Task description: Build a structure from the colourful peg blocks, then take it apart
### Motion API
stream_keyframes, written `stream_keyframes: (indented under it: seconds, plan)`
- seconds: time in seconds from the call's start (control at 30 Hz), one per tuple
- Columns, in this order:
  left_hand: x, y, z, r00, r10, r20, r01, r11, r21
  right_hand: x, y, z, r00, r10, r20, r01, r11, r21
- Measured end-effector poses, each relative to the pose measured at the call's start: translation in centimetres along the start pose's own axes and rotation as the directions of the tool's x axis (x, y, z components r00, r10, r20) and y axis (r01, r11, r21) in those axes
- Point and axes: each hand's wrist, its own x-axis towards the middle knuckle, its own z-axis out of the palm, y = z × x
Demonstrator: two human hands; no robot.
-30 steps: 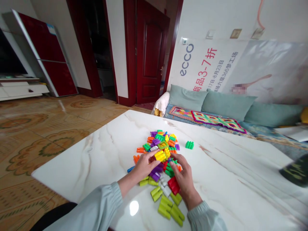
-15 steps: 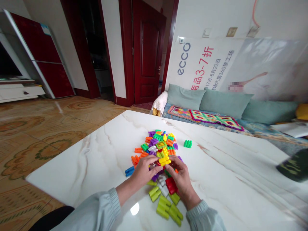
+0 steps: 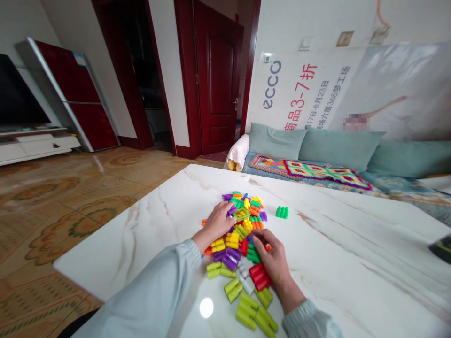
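Colourful plastic building blocks lie in a long heap on the table. My left hand (image 3: 219, 219) reaches over the heap's left side, fingers stretched and apart, near a purple block (image 3: 231, 211). My right hand (image 3: 274, 251) rests at the heap's right edge, its fingers bent and apart, beside a blue-purple block (image 3: 250, 238) and green blocks (image 3: 252, 254). A yellow block (image 3: 232, 240) lies between the hands. Closer to me are purple blocks (image 3: 230, 258), a red block (image 3: 260, 276) and lime-green blocks (image 3: 246, 310). My left hand covers part of the heap.
A single green block (image 3: 282, 212) lies apart on the white marbled table (image 3: 338, 263). Behind the table stands a sofa with green cushions (image 3: 340, 148). A dark object (image 3: 442, 249) is at the right edge. The tiled floor (image 3: 88, 202) lies to the left.
The yellow block that both hands were holding now lies in the heap. My left hand has moved forward over the heap; my right hand stays at its right side. The view has shifted slightly.
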Motion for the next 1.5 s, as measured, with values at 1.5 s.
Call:
stream_keyframes:
  seconds: [1.5]
  plan:
    - [-1.8, 3.4, 0.8, 0.991, -0.119, 0.060, 0.133, 0.850, -0.510, -0.5, -0.1, -0.3, 0.942, -0.023, -0.334, 0.044, 0.998, 0.055]
